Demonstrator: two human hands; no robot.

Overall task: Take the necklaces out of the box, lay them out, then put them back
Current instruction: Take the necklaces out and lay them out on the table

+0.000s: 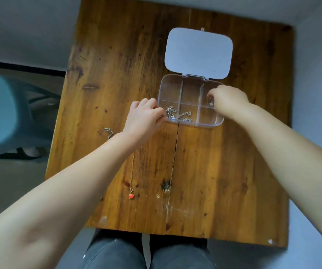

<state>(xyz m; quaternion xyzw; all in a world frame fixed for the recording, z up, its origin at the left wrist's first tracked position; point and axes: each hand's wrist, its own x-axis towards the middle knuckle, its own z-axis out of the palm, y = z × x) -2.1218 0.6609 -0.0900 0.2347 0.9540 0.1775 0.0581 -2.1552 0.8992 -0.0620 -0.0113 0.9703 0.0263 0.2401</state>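
Note:
A clear plastic box [170, 88] with several compartments stands open on the wooden table [204, 171], its pale lid [198, 53] folded back. Silver chains lie bunched in the near-left [170, 113] and near-middle [185, 116] compartments. My left hand [143, 119] rests at the box's near-left corner, fingertips pinched at the bunched chain there. My right hand [229, 100] is over the right compartments, fingers closed on a chain with a small star pendant [211, 103]. A gold necklace with a red pendant [131, 196] lies stretched out on the table. Another silver chain [108, 133] peeks out beside my left forearm.
A teal chair [1, 113] stands left of the table. My knees [148, 253] show below the table's near edge. Bare wood stretches right of and in front of the box.

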